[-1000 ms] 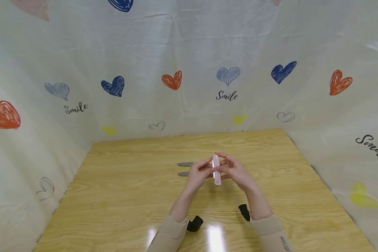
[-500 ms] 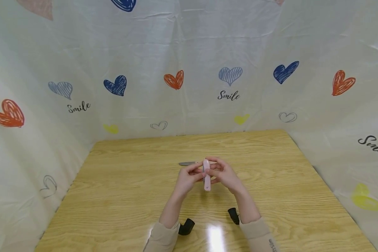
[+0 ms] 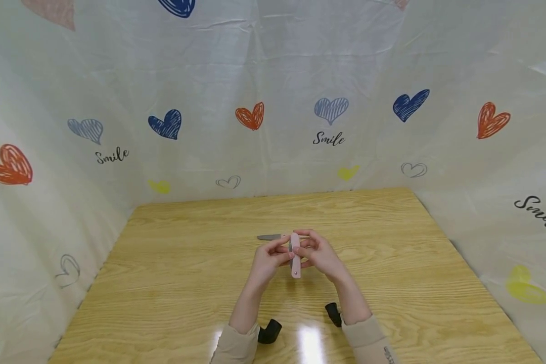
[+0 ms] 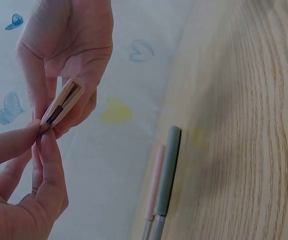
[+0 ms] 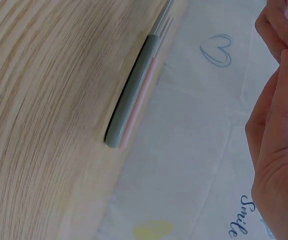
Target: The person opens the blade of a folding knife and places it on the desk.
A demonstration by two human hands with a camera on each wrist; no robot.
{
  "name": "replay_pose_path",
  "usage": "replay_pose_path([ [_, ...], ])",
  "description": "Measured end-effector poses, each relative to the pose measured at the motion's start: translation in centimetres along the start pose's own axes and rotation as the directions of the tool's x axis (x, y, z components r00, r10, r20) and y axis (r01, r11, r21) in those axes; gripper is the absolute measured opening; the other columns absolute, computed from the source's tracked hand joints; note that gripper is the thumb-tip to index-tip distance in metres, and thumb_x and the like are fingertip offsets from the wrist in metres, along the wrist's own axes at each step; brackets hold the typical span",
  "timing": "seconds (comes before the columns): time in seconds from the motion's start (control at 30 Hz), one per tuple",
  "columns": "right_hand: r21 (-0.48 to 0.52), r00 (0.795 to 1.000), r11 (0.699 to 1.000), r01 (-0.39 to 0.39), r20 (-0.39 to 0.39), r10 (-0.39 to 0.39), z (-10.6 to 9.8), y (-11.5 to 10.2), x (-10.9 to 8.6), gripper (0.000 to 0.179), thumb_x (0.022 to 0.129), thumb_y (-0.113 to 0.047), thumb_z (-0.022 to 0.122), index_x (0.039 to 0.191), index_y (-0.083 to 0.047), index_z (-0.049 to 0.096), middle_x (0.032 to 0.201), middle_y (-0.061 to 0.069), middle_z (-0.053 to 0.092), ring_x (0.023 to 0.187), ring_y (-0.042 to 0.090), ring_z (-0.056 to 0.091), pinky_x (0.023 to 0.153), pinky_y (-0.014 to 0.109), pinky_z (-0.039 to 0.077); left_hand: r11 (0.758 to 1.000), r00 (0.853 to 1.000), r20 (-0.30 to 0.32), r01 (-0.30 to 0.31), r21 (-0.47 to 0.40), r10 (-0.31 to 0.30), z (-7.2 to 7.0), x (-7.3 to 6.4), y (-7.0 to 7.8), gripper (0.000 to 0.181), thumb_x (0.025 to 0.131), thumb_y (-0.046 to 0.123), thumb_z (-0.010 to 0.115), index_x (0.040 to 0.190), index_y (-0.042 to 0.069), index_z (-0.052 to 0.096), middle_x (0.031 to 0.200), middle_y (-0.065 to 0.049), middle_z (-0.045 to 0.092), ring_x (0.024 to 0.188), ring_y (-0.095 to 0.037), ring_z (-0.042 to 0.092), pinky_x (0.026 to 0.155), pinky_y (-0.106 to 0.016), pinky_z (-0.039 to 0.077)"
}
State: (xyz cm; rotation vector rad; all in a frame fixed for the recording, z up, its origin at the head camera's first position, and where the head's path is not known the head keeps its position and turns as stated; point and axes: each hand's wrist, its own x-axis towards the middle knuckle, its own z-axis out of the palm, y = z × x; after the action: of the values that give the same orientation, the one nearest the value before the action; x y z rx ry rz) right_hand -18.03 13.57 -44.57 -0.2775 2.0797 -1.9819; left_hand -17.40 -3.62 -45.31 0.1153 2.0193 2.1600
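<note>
A pink folding knife (image 3: 296,269) is held up above the table between both hands, its handle pointing roughly toward the body. My left hand (image 3: 265,264) pinches it from the left with thumb and fingertips, where a grey strip of blade shows along the handle. From the right, my right hand (image 3: 322,259) grips the handle between thumb and fingers. In the left wrist view the handle's slot (image 4: 69,100) faces the camera, with dark metal inside. How far the blade is folded out I cannot tell. The right wrist view hides the knife behind the fingers.
Behind the hands, a green-handled knife (image 4: 169,170) and a pink-handled one (image 4: 155,187) lie side by side on the wooden table (image 3: 173,283). One grey blade (image 3: 268,236) shows past my left hand. Black wrist mounts (image 3: 270,332) sit by the sleeves. A heart-printed curtain (image 3: 282,65) surrounds the table.
Both hands have shifted left and slightly nearer the body with the folding knife. My left hand now covers one of the two knife blades seen earlier on the table.
</note>
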Motion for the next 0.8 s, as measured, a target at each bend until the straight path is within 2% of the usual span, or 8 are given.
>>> replay_pose_path([
  [0.1, -0.004, 1.0, 1.0, -0.001, -0.005, 0.001, 0.01, 0.17, 0.1, 0.051, 0.095, -0.006, 0.061, 0.142, 0.002, 0.042, 0.096, 0.011, 0.056, 0.082, 0.021, 0.064, 0.071, 0.047, 0.06, 1.0, 1.0, -0.003, 0.0, 0.005, 0.0, -0.03, -0.01, -0.08, 0.044, 0.088, -0.004, 0.067, 0.131, -0.004, 0.059, 0.09, -0.006, 0.056, 0.076, -0.011, 0.058, 0.078, -0.033, 0.059],
  [0.4, -0.003, 1.0, 1.0, -0.013, 0.001, 0.013, 0.01, 0.48, 0.15, 0.051, 0.096, -0.007, 0.061, 0.143, 0.0, 0.042, 0.098, 0.013, 0.056, 0.084, 0.021, 0.063, 0.069, 0.038, 0.06, 1.0, 1.0, -0.009, 0.015, 0.0, -0.015, -0.08, 0.16, -0.39, 0.045, 0.088, -0.005, 0.067, 0.132, -0.001, 0.06, 0.089, -0.006, 0.057, 0.076, -0.011, 0.058, 0.079, -0.033, 0.059],
  [0.8, 0.004, 1.0, 1.0, -0.01, 0.019, 0.01, -0.07, 0.57, 0.13, 0.053, 0.096, -0.008, 0.06, 0.144, 0.001, 0.039, 0.099, 0.014, 0.056, 0.085, 0.022, 0.064, 0.069, 0.039, 0.06, 1.0, 1.0, 0.003, 0.017, -0.012, -0.017, -0.16, 0.31, -0.66, 0.046, 0.088, -0.007, 0.065, 0.133, -0.001, 0.058, 0.088, -0.006, 0.056, 0.075, -0.012, 0.059, 0.078, -0.034, 0.059],
])
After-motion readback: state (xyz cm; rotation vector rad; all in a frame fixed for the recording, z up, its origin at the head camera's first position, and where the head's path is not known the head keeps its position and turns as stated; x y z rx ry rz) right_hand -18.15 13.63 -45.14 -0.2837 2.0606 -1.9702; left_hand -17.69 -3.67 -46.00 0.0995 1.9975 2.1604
